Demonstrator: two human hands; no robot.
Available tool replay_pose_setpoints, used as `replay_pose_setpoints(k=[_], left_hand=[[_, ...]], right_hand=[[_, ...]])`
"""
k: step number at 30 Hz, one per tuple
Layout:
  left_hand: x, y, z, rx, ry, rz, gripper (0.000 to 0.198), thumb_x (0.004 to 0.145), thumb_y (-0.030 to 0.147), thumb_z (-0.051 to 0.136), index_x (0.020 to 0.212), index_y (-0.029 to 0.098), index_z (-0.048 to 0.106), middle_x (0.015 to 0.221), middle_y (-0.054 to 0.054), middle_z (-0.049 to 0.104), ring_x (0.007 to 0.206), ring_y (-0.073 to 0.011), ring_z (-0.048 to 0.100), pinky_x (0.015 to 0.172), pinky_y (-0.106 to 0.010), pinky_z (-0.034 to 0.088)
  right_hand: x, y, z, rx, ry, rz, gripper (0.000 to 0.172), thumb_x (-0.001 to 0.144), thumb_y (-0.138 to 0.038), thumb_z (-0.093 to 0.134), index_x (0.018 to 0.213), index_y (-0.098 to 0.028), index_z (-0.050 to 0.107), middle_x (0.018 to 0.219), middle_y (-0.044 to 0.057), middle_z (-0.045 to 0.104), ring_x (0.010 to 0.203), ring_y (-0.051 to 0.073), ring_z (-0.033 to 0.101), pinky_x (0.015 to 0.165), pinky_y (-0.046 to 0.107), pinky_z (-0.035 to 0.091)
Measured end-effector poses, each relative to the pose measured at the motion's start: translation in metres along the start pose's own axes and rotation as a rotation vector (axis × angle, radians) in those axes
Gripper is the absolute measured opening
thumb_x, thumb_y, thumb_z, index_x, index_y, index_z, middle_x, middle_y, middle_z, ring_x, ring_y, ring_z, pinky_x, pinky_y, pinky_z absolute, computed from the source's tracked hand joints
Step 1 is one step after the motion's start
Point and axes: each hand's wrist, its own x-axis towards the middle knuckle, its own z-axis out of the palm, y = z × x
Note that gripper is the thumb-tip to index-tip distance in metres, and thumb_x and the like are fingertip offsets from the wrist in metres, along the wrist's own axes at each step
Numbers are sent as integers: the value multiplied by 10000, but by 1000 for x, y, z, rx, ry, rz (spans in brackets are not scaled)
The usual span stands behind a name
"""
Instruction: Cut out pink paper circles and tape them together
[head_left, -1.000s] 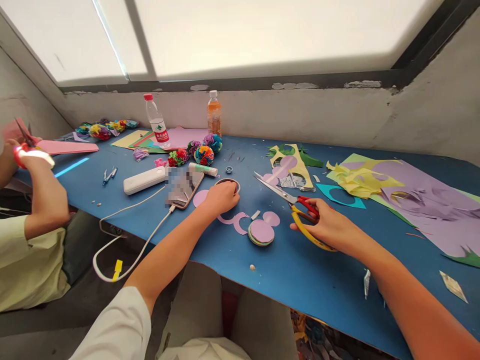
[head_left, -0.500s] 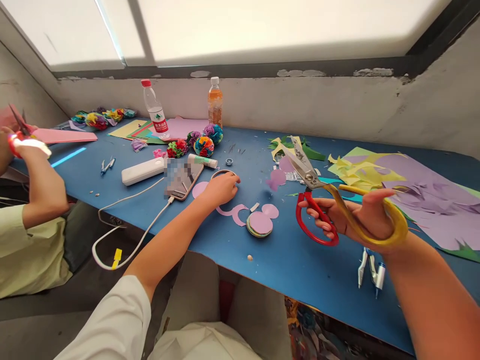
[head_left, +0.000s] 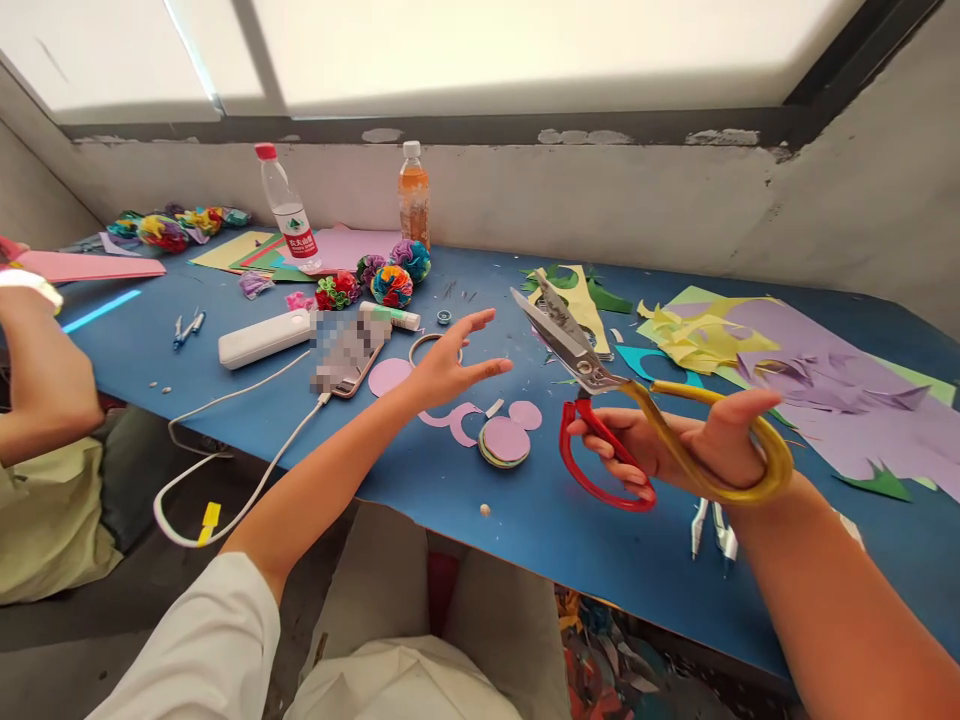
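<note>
My right hand (head_left: 660,445) holds large scissors (head_left: 592,372) with one red and one yellow handle loop. Their blades are slightly apart and point up and left over the table. Fingers spread and holding nothing, my left hand (head_left: 454,368) hovers over the middle of the table. Partly behind it lies a ring (head_left: 413,348), perhaps a tape roll. Nearby are a purple paper circle (head_left: 390,377) and a curved purple offcut (head_left: 463,428). A small stack of paper circles (head_left: 506,440), purple on top, lies between my hands, touching a smaller purple circle (head_left: 525,415).
A phone (head_left: 360,368) on a white cable, a white power bank (head_left: 262,340) and a glue stick (head_left: 391,316) lie left. Two bottles (head_left: 415,200) stand behind paper flowers (head_left: 391,286). Paper scraps (head_left: 825,380) cover the right. A co-worker's arm (head_left: 45,370) is at far left.
My left hand has lifted off the ring and spread its fingers. The scissors remain in my right hand. Purple pieces seen near the blades are mostly out of sight. The view has shifted slightly right.
</note>
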Motion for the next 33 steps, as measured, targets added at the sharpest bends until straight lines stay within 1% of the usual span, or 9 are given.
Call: replay_pose_setpoints(k=[3, 8, 11, 14, 17, 23, 27, 29, 33], left_hand=[[0, 2, 4, -242, -70, -12, 604, 709, 423, 744, 1233, 194, 550, 1324, -109, 578, 1259, -259, 511, 1040, -392, 417], [0, 1, 6, -491, -207, -94, 394, 697, 480, 723, 854, 124, 661, 833, -70, 711, 776, -195, 671, 730, -332, 543], [-1, 2, 3, -346, -142, -78, 262, 769, 379, 669, 858, 134, 679, 778, -39, 701, 729, -163, 654, 690, -293, 534], [0, 0, 1, 5, 32, 78, 146, 846, 242, 587, 892, 166, 702, 974, -55, 723, 941, -183, 645, 864, -318, 504], [4, -7, 8, 391, 119, 184, 261, 924, 190, 458, 1037, 205, 693, 1243, -64, 654, 1194, -186, 548, 1059, -361, 386], [10, -15, 21, 727, -399, 148, 504, 884, 42, 324, 1318, 206, 522, 1416, -60, 526, 1332, -163, 455, 1197, -490, 116], [10, -3, -6, 739, -130, -28, 349, 917, 193, 398, 1183, 153, 620, 1225, -96, 662, 1156, -210, 592, 1057, -376, 389], [9, 0, -21, 794, -180, -172, 351, 867, 379, 545, 1103, 143, 653, 1122, -119, 694, 1055, -267, 629, 935, -369, 475], [4, -5, -31, 797, -315, -205, 363, 832, 271, 583, 1180, 174, 618, 1071, -83, 700, 1001, -250, 640, 865, -324, 505]], right_hand=[[2, 5, 0, -16, -113, 34, 1006, 300, -992, 449, 834, -167, 667, 762, 35, 497, 498, 114, 442, 363, 281, 462], [-3, 11, -1, -42, -193, 40, 1007, 301, -995, 444, 842, -173, 662, 734, 40, 535, 482, 129, 454, 359, 304, 479], [-8, 13, -1, -40, -207, 43, 945, 294, -1000, 437, 769, -214, 663, 728, 70, 591, 446, 150, 469, 375, 342, 478], [-9, 10, 2, -39, -238, 1, 951, 262, -1000, 433, 752, -222, 674, 682, 66, 596, 409, 155, 474, 422, 372, 489], [-8, 0, 6, -66, -122, -64, 988, 238, -994, 438, 797, -222, 696, 638, 44, 567, 443, 161, 478, 428, 344, 463], [-5, -14, 9, -114, 251, -76, 1007, 240, -1023, 298, 761, -247, 674, 669, 16, 530, 493, 126, 441, 468, 311, 386], [5, -11, 8, -184, 333, -117, 1084, 284, -1032, 201, 866, -229, 637, 710, 35, 531, 538, 143, 419, 493, 326, 385], [11, -6, 8, -198, 386, -159, 1071, 277, -1032, 270, 886, -222, 614, 708, 43, 529, 542, 151, 408, 482, 326, 381], [20, 5, 5, -211, 501, -241, 928, 296, -968, 501, 879, -249, 560, 675, -1, 492, 516, 128, 394, 437, 279, 362]])
